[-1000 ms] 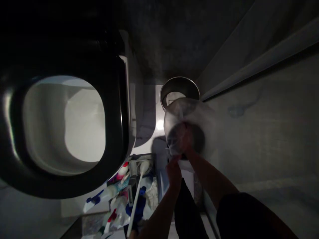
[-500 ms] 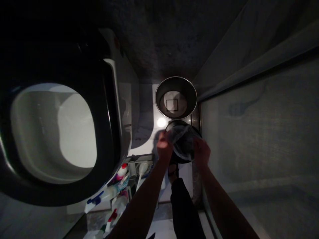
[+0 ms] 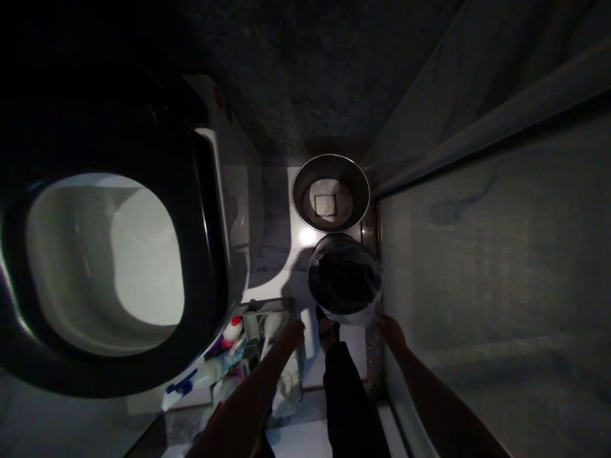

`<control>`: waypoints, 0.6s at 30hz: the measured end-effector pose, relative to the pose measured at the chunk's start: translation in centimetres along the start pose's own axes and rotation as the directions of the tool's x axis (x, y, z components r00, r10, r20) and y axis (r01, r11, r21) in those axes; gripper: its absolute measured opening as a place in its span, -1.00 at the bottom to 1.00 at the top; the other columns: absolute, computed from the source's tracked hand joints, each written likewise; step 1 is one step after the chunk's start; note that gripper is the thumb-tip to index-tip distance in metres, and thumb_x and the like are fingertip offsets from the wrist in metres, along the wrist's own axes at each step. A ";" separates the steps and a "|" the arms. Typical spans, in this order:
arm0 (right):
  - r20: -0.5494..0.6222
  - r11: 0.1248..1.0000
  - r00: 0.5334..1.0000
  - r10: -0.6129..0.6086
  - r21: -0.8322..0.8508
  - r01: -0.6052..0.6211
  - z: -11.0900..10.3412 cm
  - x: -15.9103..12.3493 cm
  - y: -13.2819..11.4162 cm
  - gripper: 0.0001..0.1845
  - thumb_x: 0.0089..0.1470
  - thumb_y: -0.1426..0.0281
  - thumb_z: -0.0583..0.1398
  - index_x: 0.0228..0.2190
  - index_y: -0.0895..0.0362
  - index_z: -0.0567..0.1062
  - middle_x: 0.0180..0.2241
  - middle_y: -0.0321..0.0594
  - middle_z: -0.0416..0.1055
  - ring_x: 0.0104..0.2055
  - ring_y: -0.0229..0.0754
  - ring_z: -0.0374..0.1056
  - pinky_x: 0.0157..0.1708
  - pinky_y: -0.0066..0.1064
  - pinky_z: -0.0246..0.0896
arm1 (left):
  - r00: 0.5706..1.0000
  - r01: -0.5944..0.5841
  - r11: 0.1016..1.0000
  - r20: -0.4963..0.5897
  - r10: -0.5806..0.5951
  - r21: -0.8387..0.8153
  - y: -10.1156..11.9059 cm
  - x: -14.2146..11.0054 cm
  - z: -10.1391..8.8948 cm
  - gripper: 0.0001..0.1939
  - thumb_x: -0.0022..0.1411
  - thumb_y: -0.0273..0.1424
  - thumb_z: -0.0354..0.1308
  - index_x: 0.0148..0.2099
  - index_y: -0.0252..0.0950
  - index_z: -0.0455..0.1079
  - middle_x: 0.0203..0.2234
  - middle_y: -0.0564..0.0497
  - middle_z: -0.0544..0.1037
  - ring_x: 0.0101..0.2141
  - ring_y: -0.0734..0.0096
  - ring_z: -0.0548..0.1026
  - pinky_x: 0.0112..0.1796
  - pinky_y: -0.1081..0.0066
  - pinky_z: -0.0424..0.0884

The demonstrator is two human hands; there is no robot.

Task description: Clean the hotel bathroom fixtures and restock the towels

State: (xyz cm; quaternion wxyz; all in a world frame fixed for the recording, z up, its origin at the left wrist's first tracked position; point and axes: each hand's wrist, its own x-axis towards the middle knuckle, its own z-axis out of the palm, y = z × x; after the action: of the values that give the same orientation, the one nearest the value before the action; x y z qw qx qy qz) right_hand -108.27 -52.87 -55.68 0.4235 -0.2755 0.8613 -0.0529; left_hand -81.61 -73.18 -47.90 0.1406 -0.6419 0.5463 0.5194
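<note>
A small round bin (image 3: pixel 344 280) lined with a clear plastic bag stands on the white floor, its inside dark. My left hand (image 3: pixel 290 333) hangs just left of and below the bin, apart from it; its fingers are dim and blurred. My right hand (image 3: pixel 390 329) is at the bin's lower right edge, close to the bag's rim, and looks curled with nothing visible in it. My dark trouser leg and sandalled foot (image 3: pixel 329 331) stand between my two arms.
A metal outer bin shell (image 3: pixel 330 192) stands just behind the lined bin. A toilet with a black seat (image 3: pixel 210 210) fills the left. Spray bottles and a brush (image 3: pixel 229 356) sit in a caddy below it. A glass shower wall (image 3: pixel 477 254) runs along the right.
Both hands have let go of the bag's rim and dropped back toward me. The bag now lies settled over the bin's rim.
</note>
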 end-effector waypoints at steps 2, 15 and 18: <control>-0.206 0.997 0.977 0.047 0.075 -0.032 0.3 -1.5 0.4 -0.57 0.16 0.14 0.10 -0.19 0.17 0.60 -0.19 0.03 0.58 -0.19 0.02 0.50 -0.20 -0.19 0.38 | 0.989 0.026 0.990 -0.137 -0.045 -0.139 2.0 2.3 -1.3 -0.68 0.38 -0.25 0.12 0.03 -0.34 0.49 -0.02 -0.29 0.55 0.09 0.04 0.48 0.17 0.03 0.36; -0.441 0.682 0.897 -0.012 0.653 0.330 -8.7 -6.0 -17.0 -0.37 0.24 0.09 0.17 0.25 0.05 0.30 0.21 0.06 0.35 0.19 0.01 0.37 0.13 -0.07 0.34 | 0.926 -0.044 0.745 -0.307 -0.219 -0.665 15.9 7.0 -8.7 -0.68 0.07 -0.58 0.07 -0.11 -0.47 0.50 -0.32 -0.14 0.61 -0.28 0.18 0.61 -0.20 0.25 0.60; -0.353 0.523 0.918 -0.182 0.756 0.394 -10.4 -9.3 -19.6 -0.16 0.20 0.05 0.19 0.40 -0.12 0.03 0.41 -0.01 0.06 0.34 0.08 0.24 0.14 0.00 0.36 | 0.876 -0.193 0.887 -0.480 -0.037 -0.420 12.1 -2.5 -10.5 -0.72 0.05 -0.39 0.12 -0.20 -0.36 0.53 -0.24 -0.13 0.63 -0.08 -0.01 0.58 -0.03 0.14 0.55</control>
State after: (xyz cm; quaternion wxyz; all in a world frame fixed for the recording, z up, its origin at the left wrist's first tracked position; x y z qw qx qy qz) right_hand -103.20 -66.05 -36.18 0.3846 -0.1811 0.7236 -0.5438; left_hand -86.08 -84.01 -36.72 -0.1737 -0.7408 0.4529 0.4647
